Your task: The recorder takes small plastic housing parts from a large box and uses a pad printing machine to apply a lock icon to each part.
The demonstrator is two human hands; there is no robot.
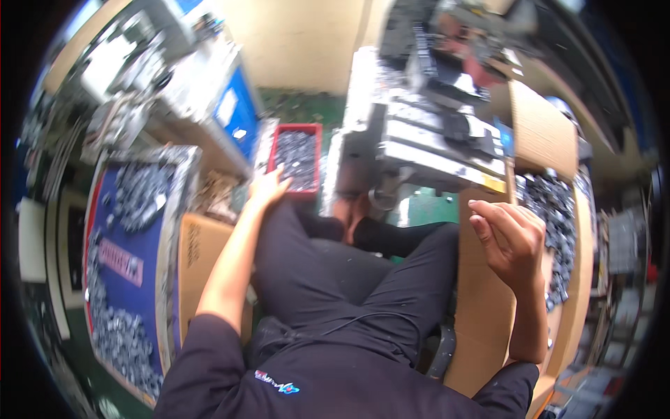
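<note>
Carton (485, 297), right of frame: holds grey parts (556, 234). Blue tray (150, 237), left of frame: parts heaped at both ends. Red bin (319, 159), upper centre: filled with similar parts. Right hand (509, 237), right of centre, above the carton: fingers curled toward thumb; grasp cannot be determined. Left hand (269, 187), at the bin's lower-left corner: fingers parted, contact unconfirmed.

left hand (268, 187) is at a red bin (319, 150), right hand (513, 236) near a carton (481, 307).
</note>
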